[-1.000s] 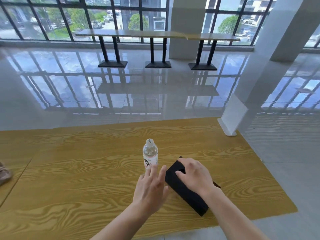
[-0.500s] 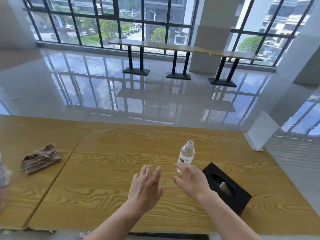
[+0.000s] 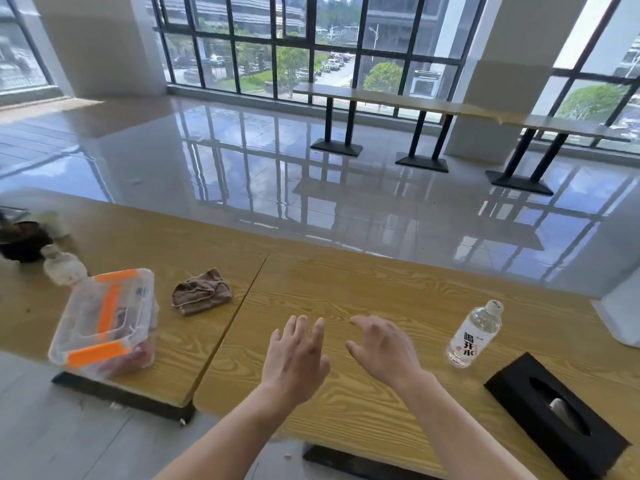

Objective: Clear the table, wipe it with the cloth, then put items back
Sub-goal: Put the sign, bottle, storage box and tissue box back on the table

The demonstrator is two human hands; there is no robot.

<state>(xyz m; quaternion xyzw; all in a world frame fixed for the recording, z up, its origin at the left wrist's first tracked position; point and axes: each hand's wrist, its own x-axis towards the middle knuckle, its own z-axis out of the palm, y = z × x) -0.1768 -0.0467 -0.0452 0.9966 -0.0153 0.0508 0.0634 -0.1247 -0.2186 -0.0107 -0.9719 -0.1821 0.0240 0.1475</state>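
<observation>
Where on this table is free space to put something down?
Bare wood lies between the cloth and the water bottle, beyond the left hand and right hand. The far edge behind it is also free. The left end is crowded: clear container, small bottle, dark bowl.

A glossy grey tiled floor (image 3: pixel 242 168) mirrors the tall dark-framed windows (image 3: pixel 311 46) along the far wall. Two white pillars (image 3: pixel 104 46) break the glazing. A long narrow wooden counter (image 3: pixel 415 105) on black pedestal legs (image 3: pixel 332 123) stands before the glass. Daylight comes in; trees (image 3: pixel 384 76) and parked cars (image 3: pixel 332 64) show outside. The wood-grain tabletop (image 3: pixel 381 282) fills the foreground.
</observation>
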